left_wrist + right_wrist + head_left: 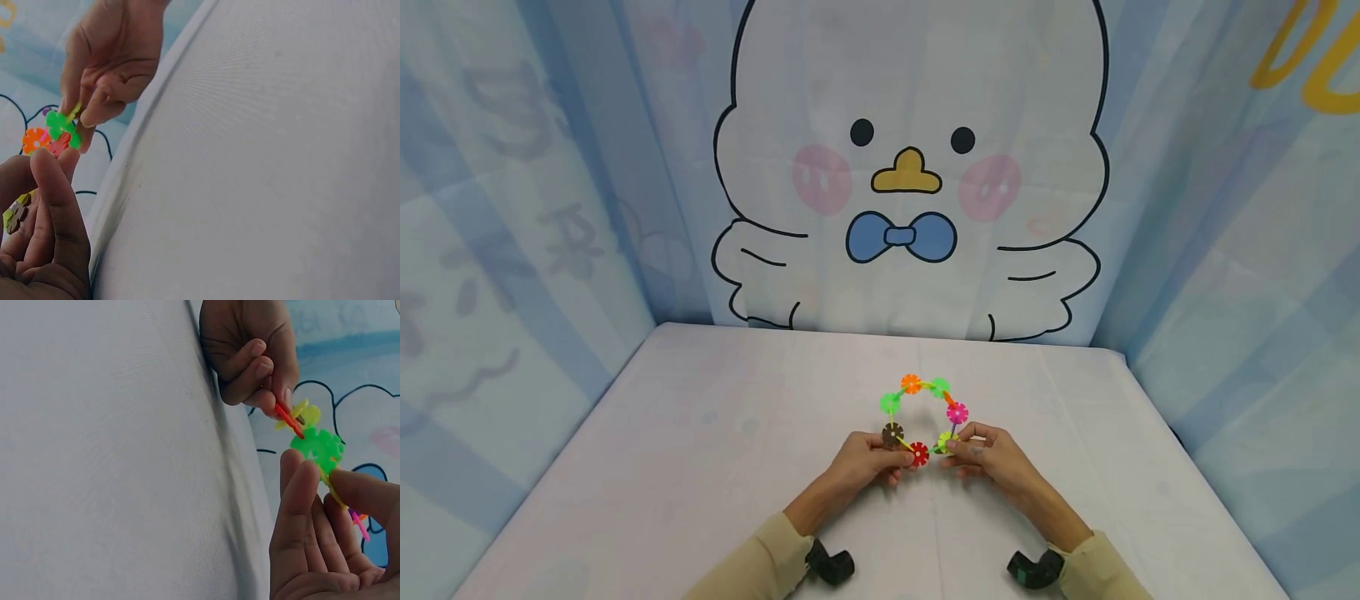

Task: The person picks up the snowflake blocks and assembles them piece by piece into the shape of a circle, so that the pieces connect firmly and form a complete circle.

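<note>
A ring of notched plastic snowflake discs (911, 384), linked edge to edge in several colours, is held up above the table. At its lower left, my left hand (868, 457) pinches the red disc (919, 454) between thumb and fingers, just under a brown disc (892, 434). Opposite, my right hand (992, 457) pinches the lower right of the ring, at a yellow disc (946, 442). A green disc (317, 449) lies between the two hands in the right wrist view. Fingers hide part of the ring in both wrist views.
Under the hands spreads a white-covered table (737, 417). Behind it hangs a cloth backdrop (910, 292) with a cartoon bird, and patterned curtains (497, 250) stand at both sides. Black wrist mounts (833, 567) sit at the cuffs.
</note>
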A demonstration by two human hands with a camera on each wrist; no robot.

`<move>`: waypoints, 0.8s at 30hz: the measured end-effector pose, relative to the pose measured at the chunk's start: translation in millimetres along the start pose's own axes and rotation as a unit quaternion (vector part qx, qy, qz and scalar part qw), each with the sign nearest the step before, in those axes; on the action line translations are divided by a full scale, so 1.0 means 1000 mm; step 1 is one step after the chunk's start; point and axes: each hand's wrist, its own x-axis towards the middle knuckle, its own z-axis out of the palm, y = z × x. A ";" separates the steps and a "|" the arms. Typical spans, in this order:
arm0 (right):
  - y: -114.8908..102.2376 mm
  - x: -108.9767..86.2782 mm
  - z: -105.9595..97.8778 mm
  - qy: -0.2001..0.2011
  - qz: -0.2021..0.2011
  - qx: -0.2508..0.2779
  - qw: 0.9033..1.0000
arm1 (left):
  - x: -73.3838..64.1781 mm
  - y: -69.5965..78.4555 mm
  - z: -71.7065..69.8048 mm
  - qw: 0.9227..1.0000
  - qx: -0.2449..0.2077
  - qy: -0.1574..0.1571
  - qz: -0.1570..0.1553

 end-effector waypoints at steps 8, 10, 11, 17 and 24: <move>0.003 0.001 0.005 -0.011 -0.007 0.090 0.996 | -0.001 0.000 0.001 1.000 -0.003 0.017 0.012; 0.003 0.001 0.006 -0.003 -0.001 0.096 0.995 | -0.001 0.000 0.001 1.000 -0.009 0.023 0.009; 0.003 0.001 0.007 0.002 0.001 0.097 0.995 | 0.000 0.000 0.001 1.000 -0.013 0.025 0.007; 0.001 0.001 0.010 0.018 0.002 0.084 0.996 | 0.000 0.000 0.001 1.000 -0.011 0.019 0.004; 0.004 0.002 0.008 0.006 -0.017 0.042 0.999 | -0.002 0.008 -0.009 0.998 0.005 -0.046 -0.032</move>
